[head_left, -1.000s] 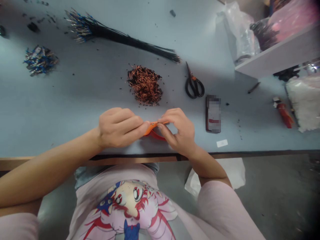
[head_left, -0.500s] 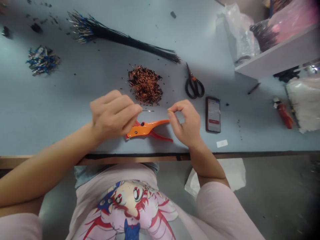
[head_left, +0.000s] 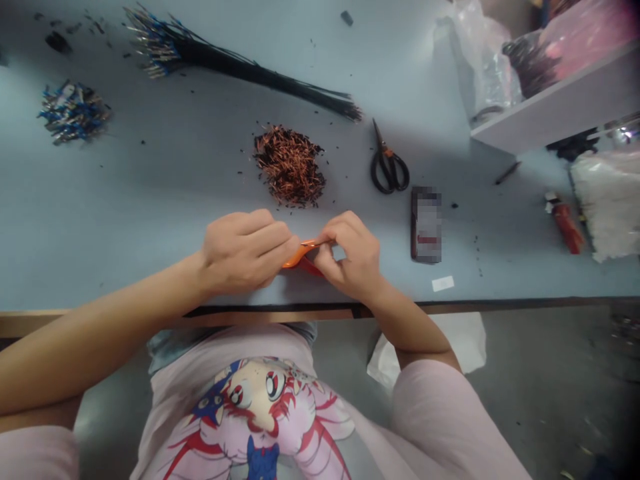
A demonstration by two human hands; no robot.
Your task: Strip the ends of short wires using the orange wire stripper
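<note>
My left hand [head_left: 250,253] is closed, with a short thin wire [head_left: 310,245] showing at its fingertips; the rest of it is hidden in the fist. My right hand [head_left: 353,257] is pinched close beside it, its thumb and forefinger at the wire's other end. Beneath both hands lies an orange-and-red wire stripper [head_left: 295,259], mostly covered by them. Just beyond the hands is a heap of copper-coloured wire bits with black pieces [head_left: 290,167].
Black wires with blue-and-metal ends [head_left: 260,79] lie at the back. A pile of blue-and-silver terminals [head_left: 75,113] is at left. To the right are black-handled scissors [head_left: 389,167], a phone [head_left: 427,225], a white label [head_left: 443,284], a pen [head_left: 509,173] and a red lighter [head_left: 567,225].
My hands have come together over the wire stripper: the left moved right and nearer the table edge, the right moved left. The thin wire now spans between their fingertips.
</note>
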